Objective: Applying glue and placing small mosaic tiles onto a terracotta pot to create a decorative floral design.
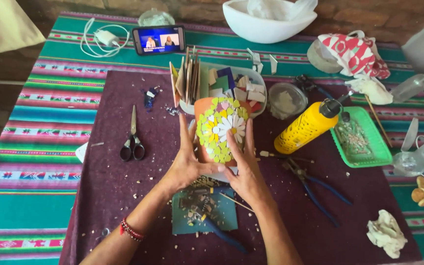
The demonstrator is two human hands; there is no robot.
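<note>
A terracotta pot (220,128) covered in a mosaic of yellow-green tiles with white daisy petals is held between both hands over the dark purple mat (114,196). My left hand (188,164) presses its left side and underside, fingers pointing up. My right hand (244,172) cups its right side, fingers laid along the mosaic. A red bead bracelet (131,229) sits on my left wrist. Below the hands lies a teal square (204,208) strewn with tile chips.
Scissors (132,142) lie left of the pot. A white tub of tile pieces (226,86) stands behind it. A yellow bottle (306,126), green tray (361,140) and blue-handled nippers (315,189) are at right. A phone (158,39), charger cable (105,39) and white bowl (268,22) sit at the back.
</note>
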